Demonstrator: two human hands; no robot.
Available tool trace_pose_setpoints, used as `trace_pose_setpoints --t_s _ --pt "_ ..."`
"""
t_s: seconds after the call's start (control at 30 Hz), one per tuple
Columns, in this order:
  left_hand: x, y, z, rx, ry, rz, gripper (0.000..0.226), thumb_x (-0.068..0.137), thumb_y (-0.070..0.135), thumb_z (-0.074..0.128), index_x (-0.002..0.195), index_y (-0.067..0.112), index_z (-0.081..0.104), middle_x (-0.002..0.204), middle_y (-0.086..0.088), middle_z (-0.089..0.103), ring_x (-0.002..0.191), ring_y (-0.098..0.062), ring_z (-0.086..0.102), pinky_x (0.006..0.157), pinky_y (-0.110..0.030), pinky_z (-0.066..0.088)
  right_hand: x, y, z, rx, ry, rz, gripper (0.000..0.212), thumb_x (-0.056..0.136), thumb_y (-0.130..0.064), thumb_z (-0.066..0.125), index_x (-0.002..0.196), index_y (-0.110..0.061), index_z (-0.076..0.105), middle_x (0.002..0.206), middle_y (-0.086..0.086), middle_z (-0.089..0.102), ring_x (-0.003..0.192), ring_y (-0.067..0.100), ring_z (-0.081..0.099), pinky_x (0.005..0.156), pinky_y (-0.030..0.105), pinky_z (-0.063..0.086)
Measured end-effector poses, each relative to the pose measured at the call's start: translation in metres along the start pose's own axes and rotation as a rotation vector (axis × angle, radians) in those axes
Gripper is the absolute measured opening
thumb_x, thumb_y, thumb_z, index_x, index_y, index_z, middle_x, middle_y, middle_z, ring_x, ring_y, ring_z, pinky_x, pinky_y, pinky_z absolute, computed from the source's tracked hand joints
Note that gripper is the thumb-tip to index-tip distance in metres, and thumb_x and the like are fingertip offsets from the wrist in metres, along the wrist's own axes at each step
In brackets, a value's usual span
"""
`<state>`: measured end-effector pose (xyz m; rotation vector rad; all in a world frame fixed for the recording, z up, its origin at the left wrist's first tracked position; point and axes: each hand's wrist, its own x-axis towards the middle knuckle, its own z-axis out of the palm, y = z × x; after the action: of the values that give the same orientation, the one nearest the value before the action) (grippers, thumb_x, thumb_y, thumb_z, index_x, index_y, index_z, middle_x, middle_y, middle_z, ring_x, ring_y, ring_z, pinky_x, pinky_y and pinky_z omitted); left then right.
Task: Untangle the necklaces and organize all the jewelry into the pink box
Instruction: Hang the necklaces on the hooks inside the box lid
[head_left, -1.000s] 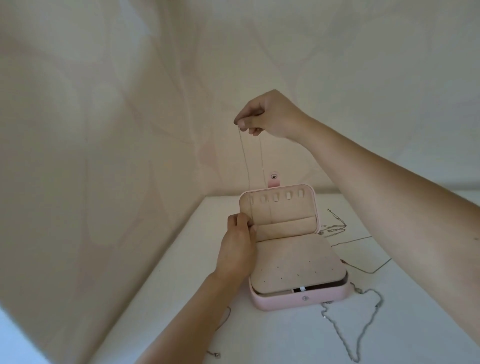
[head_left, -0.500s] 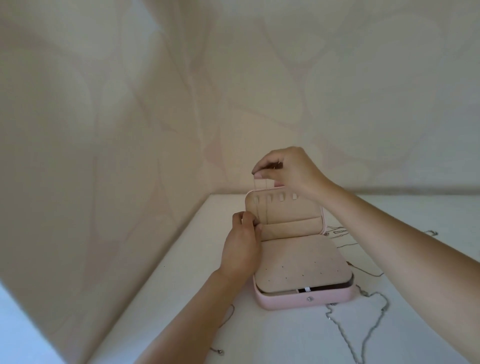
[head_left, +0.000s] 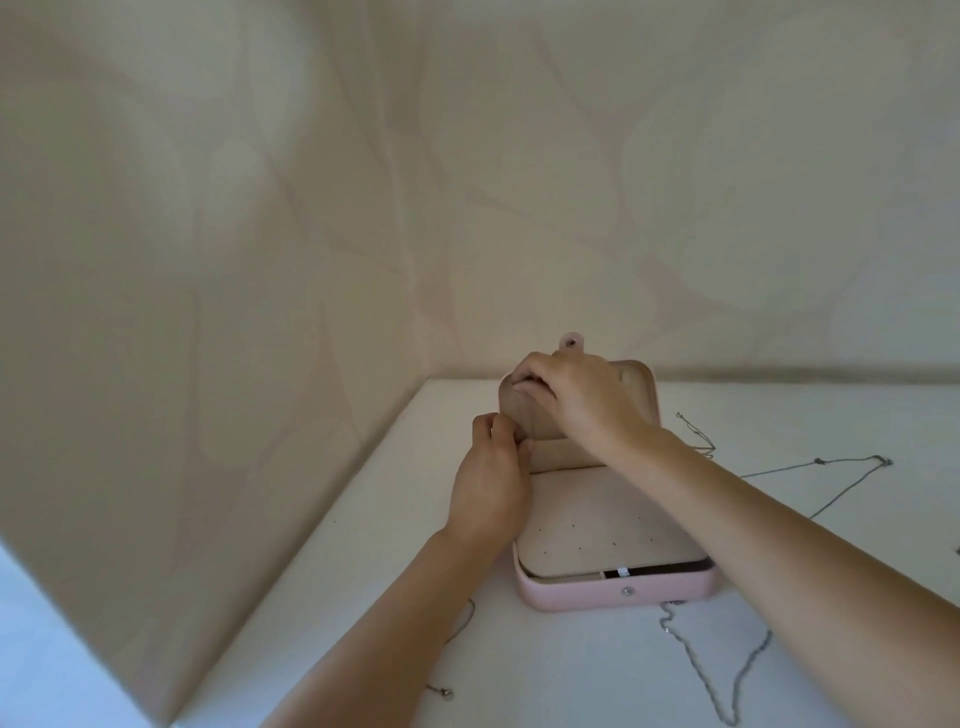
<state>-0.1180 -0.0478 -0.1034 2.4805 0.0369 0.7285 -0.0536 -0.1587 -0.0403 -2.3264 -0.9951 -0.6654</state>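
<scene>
**Q:** Nearest item?
**A:** Silver chain (head_left: 727, 670) on the table (head_left: 363, 597), at 5 o'clock of the pink box (head_left: 613, 592), which stood open at my 12.

**Q:** Hands?
**A:** My left hand (head_left: 493, 483) pinched the lid (head_left: 641, 389) at its left edge. My right hand (head_left: 576, 400), farther, curled against the lid's inside; contents: cannot tell.

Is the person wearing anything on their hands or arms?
No. The left hand and right hand are bare: no gloves, no rings that I can see. The left forearm and right forearm are uncovered too, with no sleeve, watch or bracelet showing.
</scene>
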Motion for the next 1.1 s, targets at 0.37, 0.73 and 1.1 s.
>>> trace_pose_setpoints --t_s 0.37,0.73,1.1 --pt "0.001 -0.001 0.001 -0.013 -0.007 0.010 0.017 0.098 0.016 0.041 0.105 0.003 0.049 0.114 -0.010 0.046 0.078 -0.029 0.055 0.070 -0.042 0.048 0.022 -0.001 -0.021 0.170 -0.137 -0.036 0.009 0.087 -0.015 0.065 0.091 -0.012 0.073 0.082 -0.001 0.072 0.076 0.008 0.063 0.067 0.007 0.039" --pt "0.001 -0.001 0.000 -0.021 0.001 0.007 0.016 0.098 0.016 0.041 0.103 0.003 0.049 0.112 -0.011 0.046 0.075 -0.029 0.054 0.067 -0.041 0.048 0.038 0.001 -0.032 0.034 -0.141 -0.240 0.011 0.086 -0.014 0.066 0.090 -0.012 0.076 0.087 0.004 0.065 0.075 0.010 0.056 0.068 0.018 0.040" --pt "0.000 0.000 -0.001 -0.019 0.011 0.018 0.018 0.099 0.015 0.040 0.106 0.002 0.049 0.114 -0.011 0.046 0.076 -0.028 0.055 0.068 -0.041 0.049 0.027 0.021 -0.012 -0.077 -0.084 -0.404 0.008 0.081 -0.014 0.071 0.087 -0.014 0.077 0.080 -0.003 0.041 0.071 0.012 0.040 0.060 0.025 0.033"
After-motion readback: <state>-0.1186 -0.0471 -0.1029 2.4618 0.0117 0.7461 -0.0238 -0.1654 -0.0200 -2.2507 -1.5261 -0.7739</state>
